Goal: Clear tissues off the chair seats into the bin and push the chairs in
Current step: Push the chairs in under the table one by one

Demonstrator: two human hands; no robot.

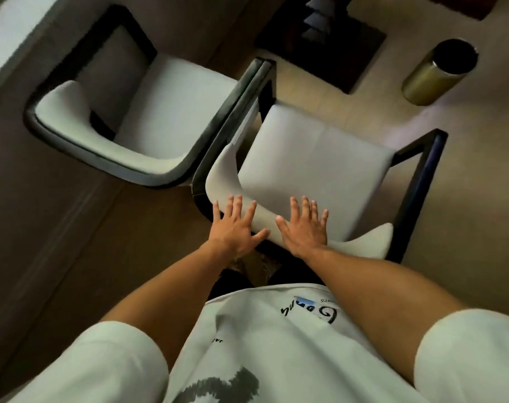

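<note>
Two white-cushioned chairs with dark frames stand side by side below me. The nearer chair is right in front of me, its seat bare. My left hand and my right hand lie flat with fingers spread on the top of its curved backrest. The other chair stands to the left, its seat also bare. No tissue shows on either seat. A gold cylindrical bin with a dark open top stands on the floor at the upper right.
A dark table base or pedestal stands on the floor beyond the chairs. A pale table edge runs along the upper left. My white shirt fills the bottom of the view. Beige floor lies around the bin.
</note>
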